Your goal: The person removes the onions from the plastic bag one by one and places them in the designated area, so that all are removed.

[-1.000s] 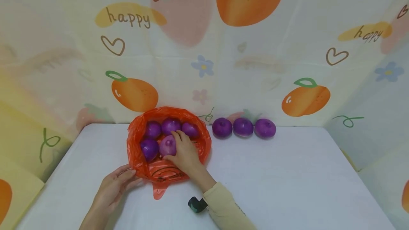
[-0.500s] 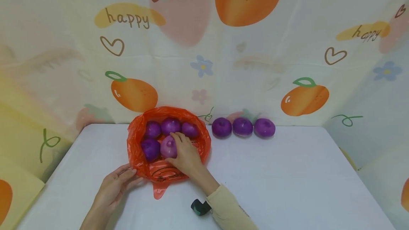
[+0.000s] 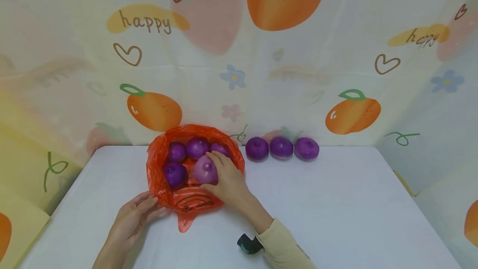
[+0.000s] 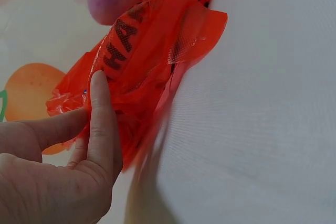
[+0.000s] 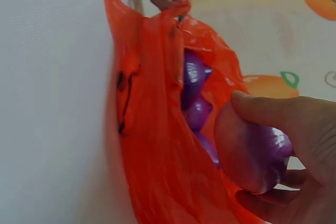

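My right hand (image 3: 235,188) grips a light purple onion (image 3: 204,171) over the mouth of a red plastic bag (image 3: 157,177). In the right wrist view, the thumb and fingers wrap around the held onion (image 5: 249,150), which hangs just outside the bag's opening. Inside the bag, several darker purple onions (image 3: 174,175) sit close together. My left hand (image 3: 130,221) pinches the bag's near left rim, and the left wrist view has the thumb and fingers (image 4: 100,124) on either side of the red film (image 4: 147,77).
Three more purple onions (image 3: 281,148) stand in a row at the back of the white table (image 3: 317,202), right of the bag. A patterned cloth (image 3: 291,107) rises behind the table. A small black device (image 3: 249,244) sits by the right sleeve.
My right hand has lifted the light purple onion and shifted right with it, away from the onion on its left. The left hand has stayed at the bag's rim.
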The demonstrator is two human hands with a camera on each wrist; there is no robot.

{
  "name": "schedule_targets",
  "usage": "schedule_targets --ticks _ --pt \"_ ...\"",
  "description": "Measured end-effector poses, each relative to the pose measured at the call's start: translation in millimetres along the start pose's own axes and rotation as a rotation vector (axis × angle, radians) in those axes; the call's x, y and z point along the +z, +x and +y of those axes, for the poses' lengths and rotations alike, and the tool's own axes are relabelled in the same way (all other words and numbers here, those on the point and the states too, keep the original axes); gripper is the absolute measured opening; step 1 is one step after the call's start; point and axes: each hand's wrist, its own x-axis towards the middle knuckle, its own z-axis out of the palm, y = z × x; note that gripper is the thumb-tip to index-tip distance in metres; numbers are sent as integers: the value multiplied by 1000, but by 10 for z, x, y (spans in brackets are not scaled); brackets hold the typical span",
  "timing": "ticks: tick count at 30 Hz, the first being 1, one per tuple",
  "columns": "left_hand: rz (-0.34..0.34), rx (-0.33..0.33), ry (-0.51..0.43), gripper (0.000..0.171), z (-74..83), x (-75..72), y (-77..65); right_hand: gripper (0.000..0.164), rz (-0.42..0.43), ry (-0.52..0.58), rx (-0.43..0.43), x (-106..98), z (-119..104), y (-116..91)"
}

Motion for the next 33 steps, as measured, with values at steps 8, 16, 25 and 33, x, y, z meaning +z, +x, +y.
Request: schedule_targets --ticks 8,16,25,33 --pt "-5 3 4 57 10 -10 0 82 174 146 -74 -177 137 -80" --pt "-2 5 0 59 6 -19 13 83 276 126 -116 -380 337 -113" --pt "-9 2 -8 58 10 -2 7 79 326 97 -53 -717 662 -176" --pt "-13 9 -19 56 18 -6 4 78 386 85 52 -1069 1044 -299"
